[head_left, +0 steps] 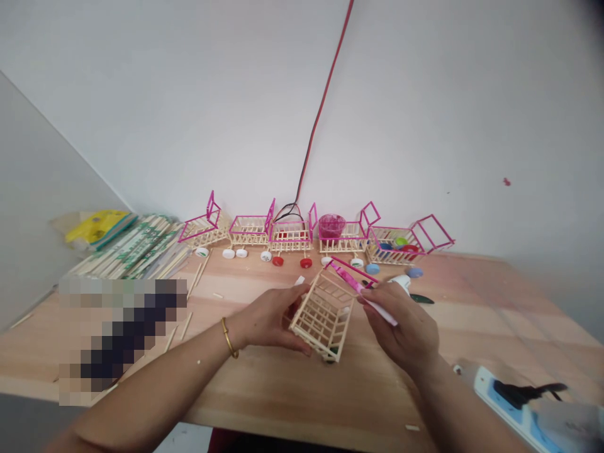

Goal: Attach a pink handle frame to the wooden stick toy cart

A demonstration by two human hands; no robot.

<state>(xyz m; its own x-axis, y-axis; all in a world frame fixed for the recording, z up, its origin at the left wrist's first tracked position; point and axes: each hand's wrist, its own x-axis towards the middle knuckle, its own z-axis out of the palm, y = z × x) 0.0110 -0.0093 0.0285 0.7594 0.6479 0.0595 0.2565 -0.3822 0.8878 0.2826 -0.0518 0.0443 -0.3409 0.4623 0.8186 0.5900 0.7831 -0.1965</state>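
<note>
Pink-stained brush and stick cart in our two hands

At the far left of the table we have a yellow bag beside a pile of packed sticks, and in front of them a dark shape, too blurred to name. Next, five small carts with pink handles stand in a row along the wall.

Our left hand, a gold bracelet at its wrist, grasps the stick cart by its left side, fingers curled round the upper part, thumb spread well apart along the lower. The cart tilts over the middle of the table. Beyond it, a pink cup is at the row's fourth cart; we cannot tell whether inside or behind.

Our right hand pinches the brush tightly between thumb and fingers, its pink end slanting up and left at the cart's top edge. We cannot tell if it touches the pink bar beside it. Farther right lies a power strip.
</note>
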